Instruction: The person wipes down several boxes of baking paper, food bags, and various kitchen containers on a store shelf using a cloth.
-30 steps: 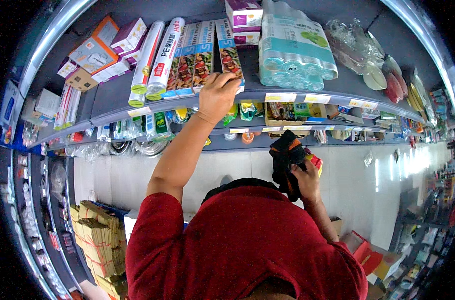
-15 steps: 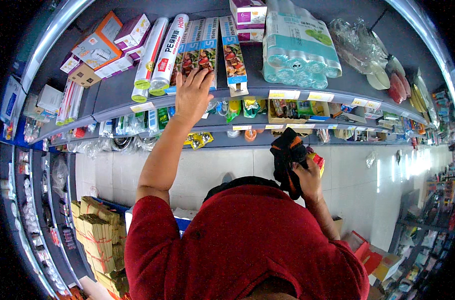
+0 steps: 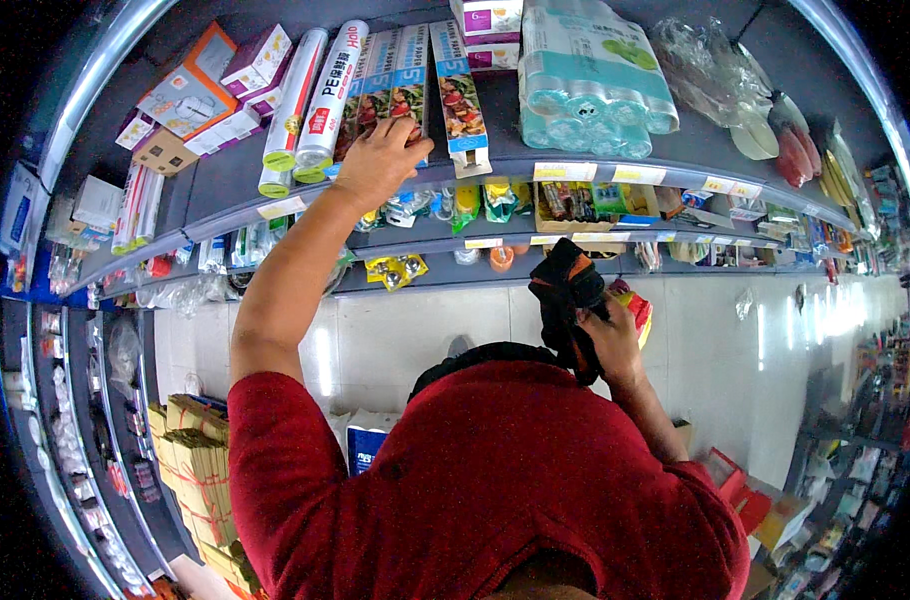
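My left hand (image 3: 380,160) reaches onto the upper shelf, palm down. Its fingers are bent but apart, and they rest against the front ends of a row of long baking paper boxes (image 3: 407,75). Another such box (image 3: 459,100) stands just right of that row, with a gap between. To the left of the hand lie cling film rolls (image 3: 327,105) in white wrapping. My right hand (image 3: 613,335) is closed round a bundled black cloth item with orange patches (image 3: 567,290), held in front of the shelf. A red and yellow packet (image 3: 637,310) shows beside those fingers, partly hidden.
A teal pack of rolls (image 3: 595,85) and clear plastic bags (image 3: 705,75) lie farther right on the shelf. Small boxes (image 3: 190,85) stand at left. Price tags line the shelf edge (image 3: 515,168). Stacked tan paper bundles (image 3: 195,460) sit lower left. Pale tiles (image 3: 495,310) cover the floor.
My left hand has shifted slightly up the boxes, and its fingers have bent from lying flatter. My right hand has moved a little left and up with the black cloth item.
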Demonstrator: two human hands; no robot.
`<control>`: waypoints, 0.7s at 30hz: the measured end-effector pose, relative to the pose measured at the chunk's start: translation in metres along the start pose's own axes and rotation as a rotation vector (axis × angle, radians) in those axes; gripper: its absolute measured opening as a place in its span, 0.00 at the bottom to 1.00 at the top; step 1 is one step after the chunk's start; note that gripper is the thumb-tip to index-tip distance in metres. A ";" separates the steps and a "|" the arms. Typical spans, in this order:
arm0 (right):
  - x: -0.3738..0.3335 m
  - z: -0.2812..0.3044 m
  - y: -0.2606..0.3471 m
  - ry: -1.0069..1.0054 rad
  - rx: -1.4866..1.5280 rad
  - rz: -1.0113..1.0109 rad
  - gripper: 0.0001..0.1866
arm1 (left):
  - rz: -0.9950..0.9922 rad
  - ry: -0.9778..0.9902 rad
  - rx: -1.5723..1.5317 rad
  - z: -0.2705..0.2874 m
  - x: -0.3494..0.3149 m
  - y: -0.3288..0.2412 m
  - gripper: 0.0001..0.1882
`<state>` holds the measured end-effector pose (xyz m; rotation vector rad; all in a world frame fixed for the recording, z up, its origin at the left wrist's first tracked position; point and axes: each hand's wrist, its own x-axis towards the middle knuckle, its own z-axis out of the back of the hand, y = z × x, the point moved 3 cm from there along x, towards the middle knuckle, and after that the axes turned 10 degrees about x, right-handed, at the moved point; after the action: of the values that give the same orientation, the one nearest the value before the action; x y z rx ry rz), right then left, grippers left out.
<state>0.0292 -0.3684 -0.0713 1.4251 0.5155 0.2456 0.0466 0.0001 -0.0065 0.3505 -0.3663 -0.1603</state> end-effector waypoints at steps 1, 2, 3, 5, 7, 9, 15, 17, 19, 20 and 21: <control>0.000 0.001 -0.001 -0.003 0.007 0.007 0.13 | -0.002 -0.013 -0.014 0.001 0.000 0.000 0.26; -0.001 0.001 -0.004 -0.006 0.016 0.011 0.13 | -0.005 -0.023 -0.028 0.002 0.000 0.000 0.25; -0.001 0.001 -0.005 -0.009 0.024 0.015 0.12 | 0.006 0.004 -0.046 0.000 -0.001 0.002 0.24; -0.004 -0.002 0.009 -0.015 -0.008 0.028 0.12 | 0.025 0.060 -0.085 -0.002 -0.001 0.005 0.23; -0.007 -0.002 0.012 -0.020 -0.004 0.014 0.12 | 0.039 -0.001 -0.116 0.004 0.002 0.004 0.21; -0.008 0.000 0.009 -0.013 0.036 -0.019 0.12 | 0.056 -0.026 -0.157 0.007 0.002 0.010 0.20; -0.009 -0.003 0.004 -0.042 0.088 -0.026 0.13 | 0.049 -0.037 -0.210 0.004 0.001 0.009 0.22; -0.010 -0.004 0.012 -0.024 0.053 -0.036 0.12 | 0.072 -0.015 -0.210 0.000 -0.001 0.008 0.25; -0.012 -0.003 0.012 -0.023 0.029 -0.018 0.11 | 0.188 -0.027 -0.316 0.000 -0.005 0.015 0.29; -0.011 0.000 0.004 -0.029 0.025 0.005 0.11 | 0.244 -0.015 -0.370 0.001 -0.007 0.018 0.29; -0.011 0.002 0.001 -0.034 0.021 0.028 0.10 | 0.301 -0.003 -0.424 0.001 -0.009 0.020 0.29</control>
<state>0.0210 -0.3752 -0.0685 1.4555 0.4718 0.2381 0.0398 0.0199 -0.0010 -0.1247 -0.3739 0.0578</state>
